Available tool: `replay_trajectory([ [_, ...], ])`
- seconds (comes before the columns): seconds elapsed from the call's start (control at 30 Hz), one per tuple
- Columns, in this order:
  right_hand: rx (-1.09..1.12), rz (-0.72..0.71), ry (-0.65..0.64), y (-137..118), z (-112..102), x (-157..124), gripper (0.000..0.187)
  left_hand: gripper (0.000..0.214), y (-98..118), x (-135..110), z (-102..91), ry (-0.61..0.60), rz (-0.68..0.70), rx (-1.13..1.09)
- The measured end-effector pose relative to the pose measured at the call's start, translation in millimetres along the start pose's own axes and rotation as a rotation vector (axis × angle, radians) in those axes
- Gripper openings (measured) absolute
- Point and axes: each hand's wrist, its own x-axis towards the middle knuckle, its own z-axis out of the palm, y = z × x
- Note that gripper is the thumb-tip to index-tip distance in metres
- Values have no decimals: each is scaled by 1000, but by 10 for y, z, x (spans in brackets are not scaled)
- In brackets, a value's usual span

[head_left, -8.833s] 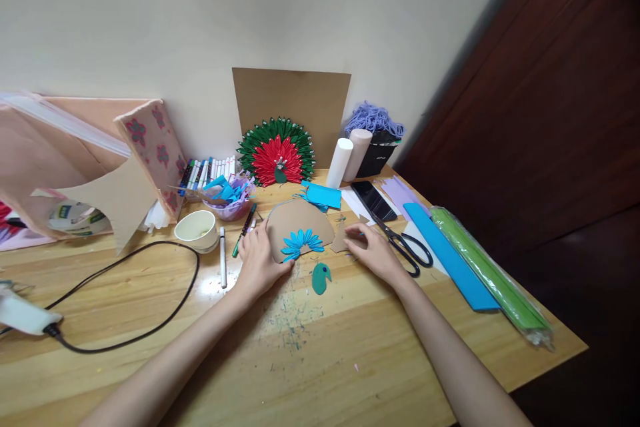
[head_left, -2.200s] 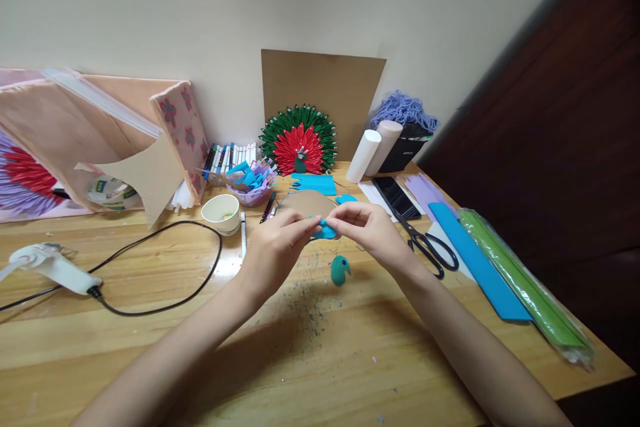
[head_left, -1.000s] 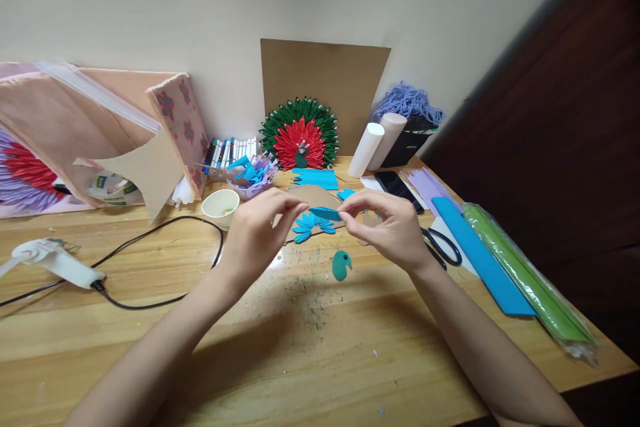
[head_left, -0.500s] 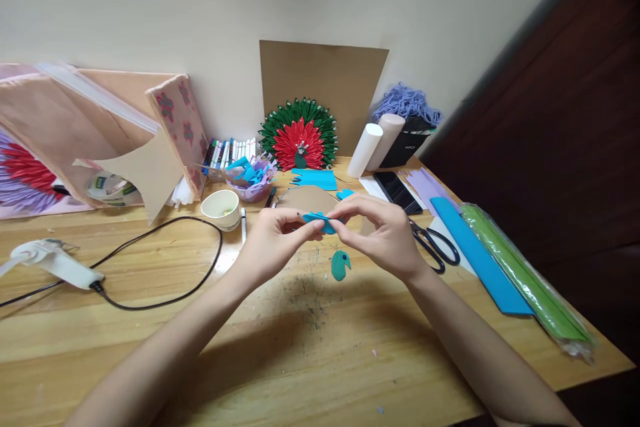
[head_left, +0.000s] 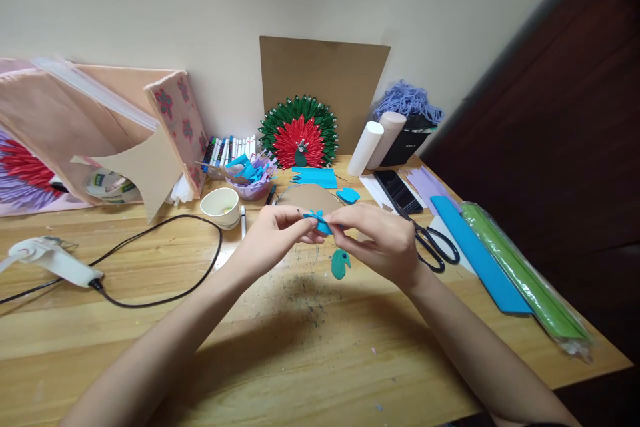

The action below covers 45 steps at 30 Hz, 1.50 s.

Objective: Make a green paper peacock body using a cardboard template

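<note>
Between my two hands, above the table, is a small blue crepe-paper piece (head_left: pixel 323 227). My left hand (head_left: pixel 280 233) pinches its left side between thumb and fingers. My right hand (head_left: pixel 377 237) grips the right side the same way, partly hiding the paper. On the table just below lies a green bird-shaped cutout (head_left: pixel 341 265) with a dark eye. Beyond the hands are a round brown cardboard disc (head_left: pixel 307 195), partly covered by them, and another blue paper piece (head_left: pixel 349 196).
Black-handled scissors (head_left: pixel 435 247), a phone (head_left: pixel 397 190) and blue paper (head_left: pixel 477 253) lie at right. A white glue gun (head_left: pixel 55 263) with a looping cord, a paper cup (head_left: pixel 220 208) and a bowl of scraps (head_left: pixel 253 180) stand left. A red-green fan peacock (head_left: pixel 303 137) leans behind.
My right hand has shifted and its fingers now bend further over the blue paper. The blue piece behind it shows more fully. My left hand has hardly moved.
</note>
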Motion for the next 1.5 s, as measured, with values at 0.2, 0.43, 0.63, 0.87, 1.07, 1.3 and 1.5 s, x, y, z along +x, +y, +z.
replay_trajectory([
  [0.2, -82, -72, -69, 55, 22, -58, 22, 21, 18, -4, 0, 51, -5, 41],
  [0.43, 258, 303, 4, -16, 27, 20, 12, 22, 63, -27, 17, 110, 39, 178],
  [0.63, 636, 704, -69, -3, 18, 66, 14, 18, -2, -67, 42, 130, 240, 273],
  [0.87, 670, 800, -120, 23, -49, 111, 15, 20, -17, -57, 21, 124, 361, 423],
  [1.07, 696, 871, -172, 31, -98, 139, 10, 39, 17, -29, -53, 25, 191, 487],
  [1.3, 723, 949, -243, 121, -15, 73, 17, 32, -85, -7, -31, 89, 672, 821],
  [1.5, 745, 938, -298, 120, 4, 58, 22, 26, -136, -30, -46, 85, 840, 1243],
])
